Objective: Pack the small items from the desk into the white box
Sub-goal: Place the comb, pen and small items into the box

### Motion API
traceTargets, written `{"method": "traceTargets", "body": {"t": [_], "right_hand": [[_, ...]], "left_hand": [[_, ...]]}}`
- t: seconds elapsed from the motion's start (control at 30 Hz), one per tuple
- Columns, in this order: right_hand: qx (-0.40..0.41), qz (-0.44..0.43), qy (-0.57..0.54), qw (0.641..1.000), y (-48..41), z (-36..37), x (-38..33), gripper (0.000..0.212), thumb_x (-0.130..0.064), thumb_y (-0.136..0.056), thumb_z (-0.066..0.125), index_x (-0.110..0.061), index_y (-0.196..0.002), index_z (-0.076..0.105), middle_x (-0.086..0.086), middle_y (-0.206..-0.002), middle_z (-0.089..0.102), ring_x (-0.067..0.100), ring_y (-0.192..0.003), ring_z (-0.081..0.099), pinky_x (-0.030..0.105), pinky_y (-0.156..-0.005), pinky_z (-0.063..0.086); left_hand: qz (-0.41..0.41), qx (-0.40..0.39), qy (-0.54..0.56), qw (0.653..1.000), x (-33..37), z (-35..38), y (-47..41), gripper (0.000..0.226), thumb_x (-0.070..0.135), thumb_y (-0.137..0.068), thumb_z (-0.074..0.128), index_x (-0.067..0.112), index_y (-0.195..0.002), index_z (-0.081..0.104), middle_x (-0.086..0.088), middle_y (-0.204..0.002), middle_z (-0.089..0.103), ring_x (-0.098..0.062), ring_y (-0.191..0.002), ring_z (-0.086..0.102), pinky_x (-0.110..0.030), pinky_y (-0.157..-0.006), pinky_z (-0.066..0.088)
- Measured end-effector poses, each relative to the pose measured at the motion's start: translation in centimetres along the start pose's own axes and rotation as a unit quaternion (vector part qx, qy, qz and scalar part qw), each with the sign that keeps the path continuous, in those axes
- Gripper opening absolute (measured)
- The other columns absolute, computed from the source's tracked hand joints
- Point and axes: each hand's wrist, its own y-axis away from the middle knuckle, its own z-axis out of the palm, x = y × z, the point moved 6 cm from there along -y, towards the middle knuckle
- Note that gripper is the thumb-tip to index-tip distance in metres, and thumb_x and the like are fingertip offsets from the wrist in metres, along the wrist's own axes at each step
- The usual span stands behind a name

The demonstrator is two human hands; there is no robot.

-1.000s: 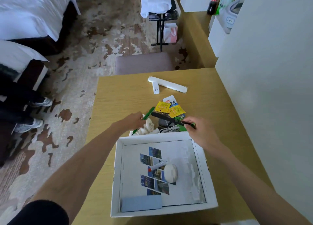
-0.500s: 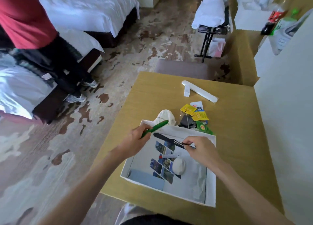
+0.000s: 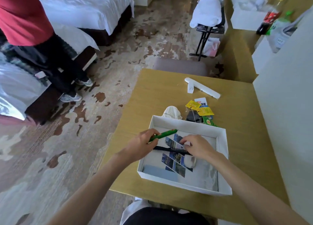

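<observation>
Wooden desk (image 3: 169,92) fills the right part of the view, with patterned carpet and beds to the left. On it stands the white box (image 3: 222,157), open, just in front of the person. Both hands are over the box. The left hand (image 3: 144,145) grips a green pen (image 3: 163,134), which points up and to the right above the inside of the box. The right hand (image 3: 198,146) has curled fingers over the end of a black comb (image 3: 169,149); I cannot tell if it pinches the comb or has already let it go. A small white round item (image 3: 190,162) already lies in the box, so I judge the packing is started but far from finished. Behind the box wait the yellow sachets (image 3: 192,104), a white cloth bundle (image 3: 171,112), a green packet (image 3: 208,122) and, farther away, a long white case (image 3: 203,90). Compared with half a second ago, both hands have moved from the far rim toward the middle of the box, and the comb is now lower, close to the bottom.
</observation>
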Motion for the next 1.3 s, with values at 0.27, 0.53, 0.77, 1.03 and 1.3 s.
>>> {"method": "traceTargets", "body": {"t": [0.27, 0.53, 0.77, 1.03, 1.3], "right_hand": [[0.013, 0.026, -0.321, 0.946, 4.3, -3.6, -0.8, 0.023, -0.035, -0.098, 0.051, -0.026, -0.108, 0.068, -0.011, -0.1, 0.074, 0.001, -0.083, 0.067, 0.009, -0.065, 0.047], [-0.01, 0.006, -0.013, 1.0, 4.6, -0.9, 0.1, 0.02, -0.027, -0.088, 0.064, -0.021, -0.107, 0.068, -0.003, -0.096, 0.07, 0.014, -0.087, 0.06, 0.028, -0.072, 0.044], [0.074, -0.019, 0.116, 0.99, 2.2, -1.4, 0.6, 0.024, -0.023, -0.093, 0.056, -0.02, -0.114, 0.065, 0.001, -0.108, 0.066, 0.022, -0.105, 0.056, 0.041, -0.087, 0.045], [0.024, -0.071, 0.119, 0.99, 0.5, 0.8, 0.6, 0.033, -0.019, -0.095, 0.048, -0.022, -0.125, 0.062, -0.002, -0.127, 0.055, 0.021, -0.117, 0.046, 0.039, -0.091, 0.042], [0.051, -0.083, 0.149, 0.984, 1.5, -1.4, 2.3, 0.024, -0.026, -0.092, 0.052, -0.021, -0.113, 0.063, 0.0, -0.113, 0.058, 0.022, -0.111, 0.051, 0.038, -0.087, 0.042]], "left_hand": [[0.178, -0.111, -0.083, 0.974, 3.0, 3.5, -1.8, 0.026, 0.033, -0.095, 0.049, 0.025, -0.12, 0.052, 0.005, -0.114, 0.062, -0.013, -0.101, 0.057, -0.029, -0.078, 0.047], [0.227, -0.138, -0.125, 0.956, 4.2, 6.6, -3.4, 0.033, 0.026, -0.091, 0.057, 0.016, -0.123, 0.055, -0.006, -0.116, 0.061, -0.022, -0.105, 0.054, -0.036, -0.085, 0.046], [0.1, -0.163, -0.269, 0.944, 1.5, 7.5, -6.1, 0.041, 0.031, -0.083, 0.061, 0.016, -0.118, 0.047, -0.007, -0.113, 0.056, -0.023, -0.101, 0.054, -0.036, -0.074, 0.05], [0.04, -0.181, -0.337, 0.923, 0.5, 8.5, -6.5, 0.046, 0.031, -0.077, 0.068, 0.015, -0.115, 0.048, -0.007, -0.109, 0.055, -0.025, -0.096, 0.058, -0.033, -0.066, 0.044], [0.054, -0.178, -0.285, 0.94, 2.8, 10.0, -6.8, 0.046, 0.031, -0.078, 0.07, 0.023, -0.118, 0.048, -0.002, -0.111, 0.057, -0.019, -0.101, 0.055, -0.03, -0.071, 0.046]]}}
